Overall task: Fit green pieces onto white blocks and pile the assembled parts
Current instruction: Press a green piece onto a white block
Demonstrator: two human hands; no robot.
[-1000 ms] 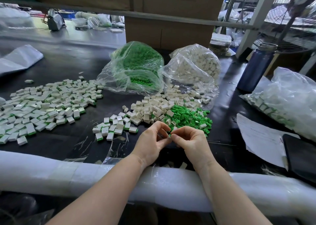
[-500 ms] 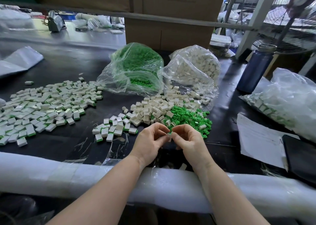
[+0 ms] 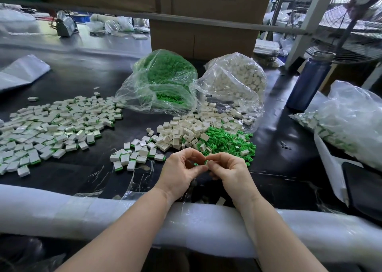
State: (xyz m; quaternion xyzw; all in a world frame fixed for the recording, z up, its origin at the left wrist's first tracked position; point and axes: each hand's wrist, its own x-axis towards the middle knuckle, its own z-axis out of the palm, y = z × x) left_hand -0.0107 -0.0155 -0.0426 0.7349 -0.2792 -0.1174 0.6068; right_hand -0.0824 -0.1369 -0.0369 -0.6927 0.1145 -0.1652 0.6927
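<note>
My left hand (image 3: 179, 171) and my right hand (image 3: 228, 172) meet fingertip to fingertip just above the black table. Between them they pinch a small part (image 3: 204, 162) showing green edges; most of it is hidden by the fingers. Right behind the hands lie loose green pieces (image 3: 227, 140) and loose white blocks (image 3: 184, 129). A small group of assembled parts (image 3: 136, 157) sits left of the hands. A wide spread of assembled parts (image 3: 53, 125) covers the table's left side.
A clear bag of green pieces (image 3: 163, 83) and a clear bag of white blocks (image 3: 235, 81) stand behind the loose heaps. A blue bottle (image 3: 309, 81), another filled bag (image 3: 347, 123), paper and a dark tablet (image 3: 365, 187) lie right. White foam padding (image 3: 82, 211) lines the near edge.
Both hands stay together at the same spot; the fingers have shifted slightly around the small part, and a bit of green now shows between the fingertips.
</note>
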